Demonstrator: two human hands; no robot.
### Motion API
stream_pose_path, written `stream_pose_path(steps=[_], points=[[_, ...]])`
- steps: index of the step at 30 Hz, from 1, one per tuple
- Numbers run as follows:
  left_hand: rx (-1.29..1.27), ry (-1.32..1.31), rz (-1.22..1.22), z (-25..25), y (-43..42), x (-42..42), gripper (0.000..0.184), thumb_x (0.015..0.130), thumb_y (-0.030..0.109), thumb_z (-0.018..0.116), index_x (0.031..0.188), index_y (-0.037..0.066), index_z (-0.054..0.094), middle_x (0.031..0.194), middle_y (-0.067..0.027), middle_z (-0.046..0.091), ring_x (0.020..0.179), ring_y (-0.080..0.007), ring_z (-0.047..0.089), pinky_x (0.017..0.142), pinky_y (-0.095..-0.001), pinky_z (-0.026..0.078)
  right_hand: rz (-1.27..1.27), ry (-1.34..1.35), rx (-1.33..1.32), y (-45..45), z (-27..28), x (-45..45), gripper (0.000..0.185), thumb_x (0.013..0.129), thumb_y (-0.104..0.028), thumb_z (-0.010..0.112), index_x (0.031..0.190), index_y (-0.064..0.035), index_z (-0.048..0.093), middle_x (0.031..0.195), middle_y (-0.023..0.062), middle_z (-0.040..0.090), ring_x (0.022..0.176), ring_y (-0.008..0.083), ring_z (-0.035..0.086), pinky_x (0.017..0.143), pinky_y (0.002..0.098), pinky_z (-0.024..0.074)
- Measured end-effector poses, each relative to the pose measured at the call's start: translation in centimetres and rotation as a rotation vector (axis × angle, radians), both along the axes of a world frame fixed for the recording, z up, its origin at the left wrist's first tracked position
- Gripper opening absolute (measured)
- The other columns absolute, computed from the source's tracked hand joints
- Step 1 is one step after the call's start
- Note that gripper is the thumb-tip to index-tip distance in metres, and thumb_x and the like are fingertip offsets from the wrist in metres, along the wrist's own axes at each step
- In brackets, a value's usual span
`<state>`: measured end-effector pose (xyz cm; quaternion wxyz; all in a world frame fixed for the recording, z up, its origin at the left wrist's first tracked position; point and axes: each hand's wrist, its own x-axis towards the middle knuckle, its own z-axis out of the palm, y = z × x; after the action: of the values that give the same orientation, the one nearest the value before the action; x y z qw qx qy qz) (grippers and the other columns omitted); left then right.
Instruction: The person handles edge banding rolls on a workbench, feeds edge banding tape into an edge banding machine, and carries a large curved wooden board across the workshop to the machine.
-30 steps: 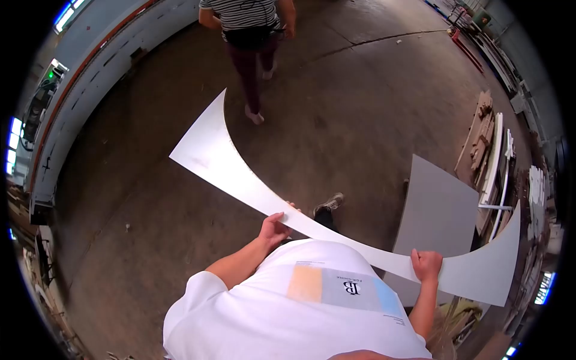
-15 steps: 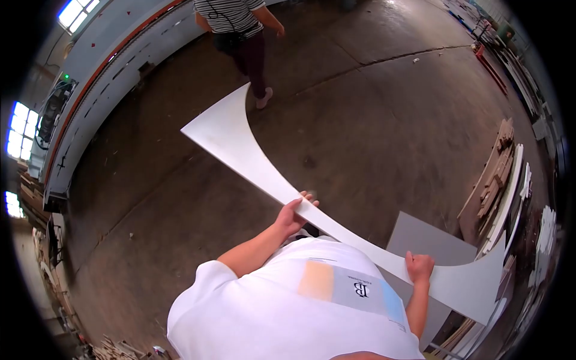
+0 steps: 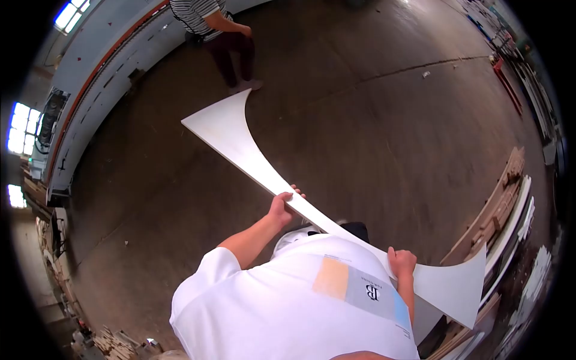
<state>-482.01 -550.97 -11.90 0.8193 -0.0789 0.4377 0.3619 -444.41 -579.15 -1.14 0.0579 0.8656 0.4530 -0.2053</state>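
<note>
A long white board (image 3: 240, 141) with a curved inner edge and two flared ends lies across the front of my body. My left hand (image 3: 282, 207) grips its narrow part, thumb on top and fingertips showing past the far edge. Further right, my right hand (image 3: 402, 262) is closed on the same board near the right flared end. Below that end, part of a grey panel (image 3: 425, 315) shows; the rest of it is hidden by the board and my body.
A co-worker in a striped top (image 3: 193, 15) stands beyond the board's left tip. A long white machine (image 3: 99, 78) with a red strip runs along the left. Wooden strips (image 3: 495, 210) and white strips lie at the right, scrap wood (image 3: 114, 345) at the lower left.
The co-worker has moved left and turned. The grey panel has slid down and mostly out of sight behind the board. Both hands still hold the board; the right-hand wood piles now appear lower.
</note>
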Motion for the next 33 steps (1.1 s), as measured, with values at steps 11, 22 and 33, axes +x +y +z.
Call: stream_pose_path(steps=[11, 22, 33], points=[[0.03, 0.071, 0.148, -3.5, 21.0, 27.3, 0.041, 0.085, 0.003, 0.049, 0.126, 0.006, 0.054, 0.112, -0.0137, 0.061, 0.11, -0.0363, 0.063, 0.104, -0.0534, 0.051, 0.1, 0.118, 0.019, 26.5, -6.1, 31.5, 0.056, 0.092, -0.049, 0.052, 0.073, -0.0014, 0.074, 0.074, 0.023, 0.068, 0.075, 0.044, 0.067, 0.075, 0.0503, 0.0532], [-0.004, 0.069, 0.298, -3.7, 43.1, 47.3, 0.043, 0.082, 0.003, 0.051, 0.124, 0.006, 0.054, 0.109, -0.0143, 0.062, 0.108, -0.0371, 0.063, 0.102, -0.0529, 0.051, 0.247, 0.136, -0.1, 54.9, -5.8, 53.4, 0.057, 0.092, -0.048, 0.05, 0.073, -0.001, 0.075, 0.074, 0.0229, 0.069, 0.076, 0.0433, 0.068, 0.076, 0.0497, 0.0534], [-0.154, 0.153, 0.379, -2.3, 66.7, 63.0, 0.042, 0.081, 0.003, 0.051, 0.123, 0.004, 0.056, 0.113, -0.0151, 0.061, 0.107, -0.0374, 0.063, 0.103, -0.0553, 0.05, 0.359, 0.129, -0.238, 85.0, -2.2, 70.7, 0.059, 0.093, -0.05, 0.048, 0.078, -0.0007, 0.076, 0.079, 0.0237, 0.07, 0.082, 0.0424, 0.069, 0.08, 0.0494, 0.0533]])
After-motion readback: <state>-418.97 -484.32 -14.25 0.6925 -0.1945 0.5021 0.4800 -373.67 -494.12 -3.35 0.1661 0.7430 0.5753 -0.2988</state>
